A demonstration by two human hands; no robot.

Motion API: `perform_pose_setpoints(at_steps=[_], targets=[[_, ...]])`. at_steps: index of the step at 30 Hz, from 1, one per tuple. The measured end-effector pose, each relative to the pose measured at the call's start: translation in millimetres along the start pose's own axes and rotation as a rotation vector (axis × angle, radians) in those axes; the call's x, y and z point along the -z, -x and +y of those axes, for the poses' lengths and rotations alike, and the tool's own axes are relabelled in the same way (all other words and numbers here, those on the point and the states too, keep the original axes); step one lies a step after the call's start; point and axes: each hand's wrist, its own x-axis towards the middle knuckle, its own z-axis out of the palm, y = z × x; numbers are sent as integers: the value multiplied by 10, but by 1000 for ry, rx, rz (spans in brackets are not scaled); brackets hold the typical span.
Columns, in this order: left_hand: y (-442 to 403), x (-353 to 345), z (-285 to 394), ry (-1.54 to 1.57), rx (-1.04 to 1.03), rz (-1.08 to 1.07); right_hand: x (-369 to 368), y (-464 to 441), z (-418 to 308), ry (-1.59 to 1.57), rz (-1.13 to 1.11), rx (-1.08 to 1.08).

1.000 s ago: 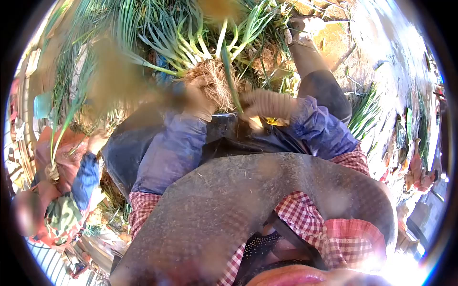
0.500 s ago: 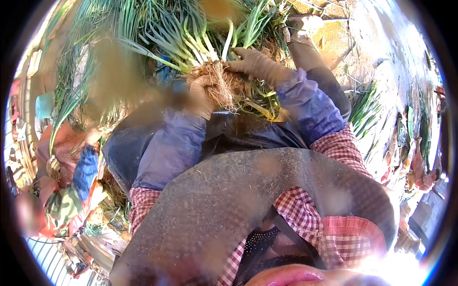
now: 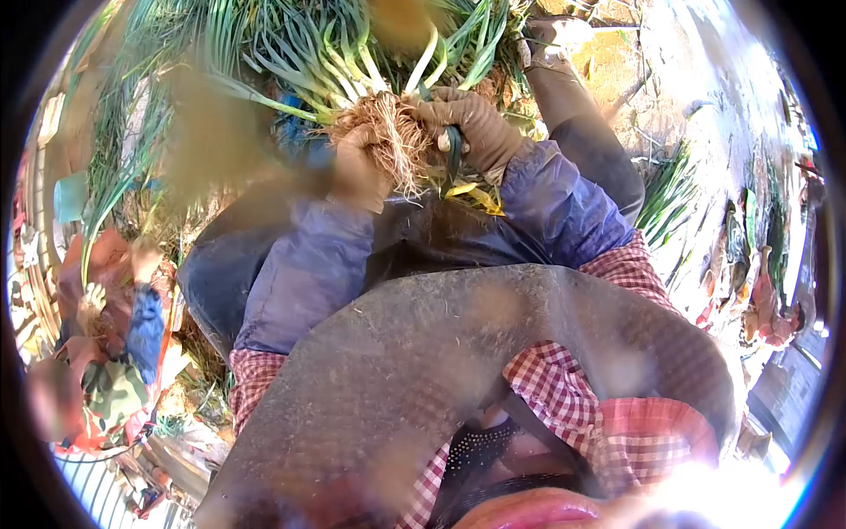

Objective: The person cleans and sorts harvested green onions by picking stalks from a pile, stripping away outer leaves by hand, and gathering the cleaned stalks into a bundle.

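Observation:
A bunch of green onions (image 3: 348, 70) lies before me with its stringy roots (image 3: 383, 128) toward my lap and its leaves fanning away. My left hand (image 3: 359, 167), in a tan glove, is closed around the root end from the left; some of its fingers are hidden behind the roots. Against the right side of the bunch, my gloved right hand (image 3: 471, 128) is curled closed. A dark green leaf (image 3: 454, 154) hangs down from its fingers. Yellowed leaves (image 3: 476, 196) lie just below this hand, at the edge of my dark apron.
More long green leaves (image 3: 176, 44) are heaped at the upper left, and another green bunch (image 3: 670, 198) lies to the right. A co-worker with a blue sleeve (image 3: 145, 322) sits at the left. A pale green cup-like object (image 3: 70, 197) is near the left edge. Lens smudges blur parts.
My right hand has gone from spread fingers beside the bunch to a curled grip, with a dark leaf now hanging from it. The left hand keeps its hold on the bunch.

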Motion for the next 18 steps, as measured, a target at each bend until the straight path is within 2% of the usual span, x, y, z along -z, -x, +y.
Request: perform_pose_setpoints(at_steps=[1,2,3,5,7,8,10,11,12,13,14,15,16,17,18], targets=[[4,-3,6,23,7,30,6,5,25,-59,-75,-33],[155,-159,136,47,140,-192,20,17,31,1,-119,-55],[150,-167,125,45,141,-190,32,69,15,-3,-119,-55],[93,-137,100,-114,-8,-58,-28,240,19,332,-277,-20],[-96,74,50,89,50,-50,-173,427,126,674,-628,15],[-100,78,114,169,117,-97,-143,437,221,919,-784,-87],[-63,9,235,280,194,-186,243,267,575,1496,-991,-53],[-62,22,267,277,191,-195,358,334,476,1745,-653,-426],[-67,69,279,266,171,-214,518,265,393,1998,-618,-703],[-74,110,282,255,152,-225,1030,138,529,1996,-654,-711],[-69,130,278,287,159,-286,1193,148,474,2045,-550,-507],[-54,130,281,286,156,-285,1250,95,442,1921,-459,-267],[-30,123,287,324,198,-324,1306,43,409,1793,-401,-30],[-17,115,283,361,241,-364,1293,-25,366,1492,-354,217],[-23,134,251,322,221,-334,1132,-26,291,1493,-351,219]])
